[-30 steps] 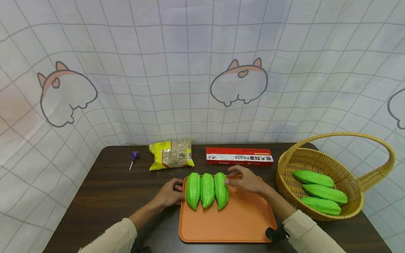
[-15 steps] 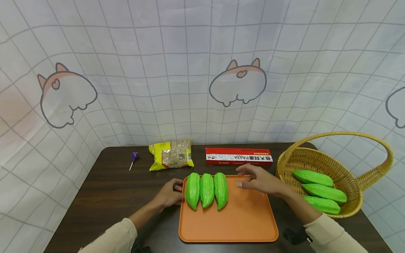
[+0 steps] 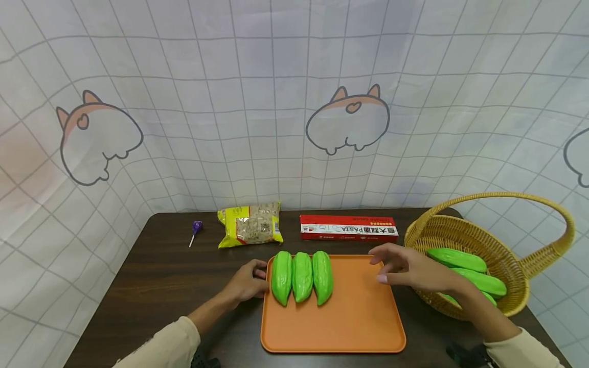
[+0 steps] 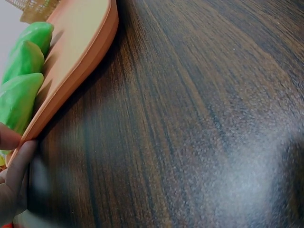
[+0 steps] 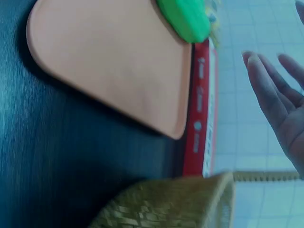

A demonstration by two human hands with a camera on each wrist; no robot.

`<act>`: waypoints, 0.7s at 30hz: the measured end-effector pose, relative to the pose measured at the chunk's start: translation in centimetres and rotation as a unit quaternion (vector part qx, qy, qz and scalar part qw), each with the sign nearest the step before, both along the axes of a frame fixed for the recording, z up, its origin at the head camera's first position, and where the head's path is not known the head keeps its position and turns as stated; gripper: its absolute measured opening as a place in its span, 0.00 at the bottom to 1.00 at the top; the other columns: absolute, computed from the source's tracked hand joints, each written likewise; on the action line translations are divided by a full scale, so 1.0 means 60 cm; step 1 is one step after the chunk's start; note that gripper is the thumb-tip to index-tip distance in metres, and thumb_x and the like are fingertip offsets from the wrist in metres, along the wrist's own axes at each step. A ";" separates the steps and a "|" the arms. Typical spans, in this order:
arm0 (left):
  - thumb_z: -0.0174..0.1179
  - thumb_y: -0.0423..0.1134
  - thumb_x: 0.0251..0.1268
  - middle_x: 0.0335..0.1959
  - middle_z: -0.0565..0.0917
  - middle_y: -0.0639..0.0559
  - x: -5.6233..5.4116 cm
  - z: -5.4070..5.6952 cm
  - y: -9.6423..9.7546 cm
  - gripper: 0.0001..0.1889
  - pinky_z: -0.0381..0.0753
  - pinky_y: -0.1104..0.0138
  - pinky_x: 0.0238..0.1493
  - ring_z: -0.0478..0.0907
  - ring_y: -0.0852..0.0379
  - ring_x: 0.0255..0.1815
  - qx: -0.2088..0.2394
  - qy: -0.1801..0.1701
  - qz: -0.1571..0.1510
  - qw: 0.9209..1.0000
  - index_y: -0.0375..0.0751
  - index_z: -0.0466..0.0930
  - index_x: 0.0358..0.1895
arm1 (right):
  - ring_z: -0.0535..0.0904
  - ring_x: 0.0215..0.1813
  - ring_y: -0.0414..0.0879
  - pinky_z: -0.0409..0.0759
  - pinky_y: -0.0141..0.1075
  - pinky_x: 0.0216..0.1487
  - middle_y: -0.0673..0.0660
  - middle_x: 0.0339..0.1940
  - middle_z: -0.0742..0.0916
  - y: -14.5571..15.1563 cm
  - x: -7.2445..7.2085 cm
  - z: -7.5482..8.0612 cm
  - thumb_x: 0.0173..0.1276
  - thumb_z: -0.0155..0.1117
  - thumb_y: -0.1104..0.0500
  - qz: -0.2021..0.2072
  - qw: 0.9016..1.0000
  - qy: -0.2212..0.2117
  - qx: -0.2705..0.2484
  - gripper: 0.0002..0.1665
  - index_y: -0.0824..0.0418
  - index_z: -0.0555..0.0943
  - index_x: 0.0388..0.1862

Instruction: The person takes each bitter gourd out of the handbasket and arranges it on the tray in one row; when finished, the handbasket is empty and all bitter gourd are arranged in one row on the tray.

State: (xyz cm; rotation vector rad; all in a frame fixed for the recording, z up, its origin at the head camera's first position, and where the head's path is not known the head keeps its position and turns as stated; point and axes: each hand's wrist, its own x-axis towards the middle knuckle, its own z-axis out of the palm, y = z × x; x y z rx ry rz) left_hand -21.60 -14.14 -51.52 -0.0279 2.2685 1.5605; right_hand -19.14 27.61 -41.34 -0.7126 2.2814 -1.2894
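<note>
Okay, your right hand (image 3: 411, 267) is empty, basket (image 3: 462, 230) of green veggies (image 3: 484, 282) just to its right; left hand (image 3: 247, 282) pinches the tray (image 3: 333, 327).

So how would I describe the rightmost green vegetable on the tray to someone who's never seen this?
On the dark wood-grain table, find the orange tray whose left rim the left hand pinches. Three green vegetables lie side by side in its left half. Pick the rightmost vegetable: it alone has bare tray directly on its right.
</note>
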 end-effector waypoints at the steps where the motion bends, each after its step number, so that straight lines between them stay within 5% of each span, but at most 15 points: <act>1: 0.67 0.30 0.53 0.49 0.78 0.37 0.000 0.000 0.000 0.34 0.89 0.56 0.35 0.83 0.50 0.35 -0.001 0.001 0.000 1.000 0.33 0.70 0.67 | 0.83 0.52 0.46 0.86 0.38 0.49 0.66 0.62 0.78 0.008 0.002 0.002 0.73 0.63 0.59 0.005 1.000 0.001 -0.002 0.28 0.61 0.69 0.69; 14: 0.67 0.30 0.52 0.48 0.78 0.38 0.001 0.004 0.001 0.35 0.89 0.56 0.36 0.83 0.50 0.35 -0.002 0.000 0.005 1.000 0.34 0.70 0.67 | 0.82 0.57 0.46 0.85 0.38 0.51 0.68 0.63 0.79 0.110 0.016 0.025 0.76 0.56 0.62 0.024 0.998 -0.044 0.036 0.25 0.61 0.70 0.70; 21: 0.67 0.30 0.53 0.49 0.78 0.37 0.000 0.002 0.001 0.35 0.89 0.56 0.36 0.82 0.50 0.37 0.000 -0.002 0.002 1.000 0.33 0.69 0.68 | 0.83 0.57 0.52 0.87 0.43 0.52 0.75 0.64 0.75 0.154 -0.002 0.040 0.76 0.52 0.64 0.023 0.995 -0.094 0.031 0.29 0.73 0.63 0.73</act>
